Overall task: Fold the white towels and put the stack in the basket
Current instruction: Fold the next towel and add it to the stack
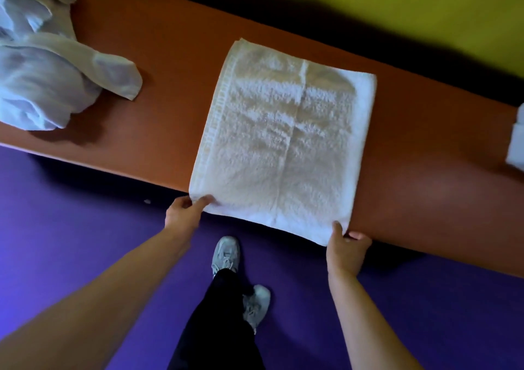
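Note:
A white towel (pixel 280 143) lies flat on the orange-brown bench (pixel 164 66), folded into a rectangle, its near edge hanging slightly over the bench's front. My left hand (pixel 184 214) pinches the towel's near left corner. Its near right corner is pinched by my right hand (pixel 347 249), thumb on top. A heap of crumpled white towels (pixel 42 72) sits on the bench at the far left. No basket is in view.
Part of another white cloth (pixel 517 143) shows at the right edge of the bench. A purple floor (pixel 85 228) lies below, with my legs and grey shoes (pixel 226 253) close to the bench. Yellow-green surface (pixel 397 1) behind the bench.

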